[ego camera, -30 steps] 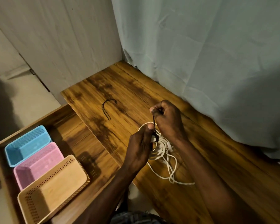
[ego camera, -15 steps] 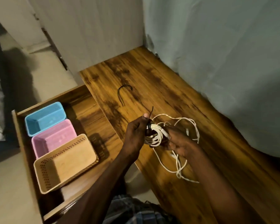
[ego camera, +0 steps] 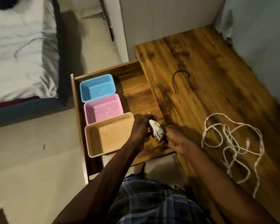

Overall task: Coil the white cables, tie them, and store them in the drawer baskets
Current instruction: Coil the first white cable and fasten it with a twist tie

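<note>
Both hands meet over the open drawer — the left hand and the right hand each grip the small coiled white cable held just beside the beige basket; a pink basket and a blue basket sit behind it in a row; a loose white cable sprawls uncoiled on the wooden desk — well apart from a black tie lying farther back.
</note>
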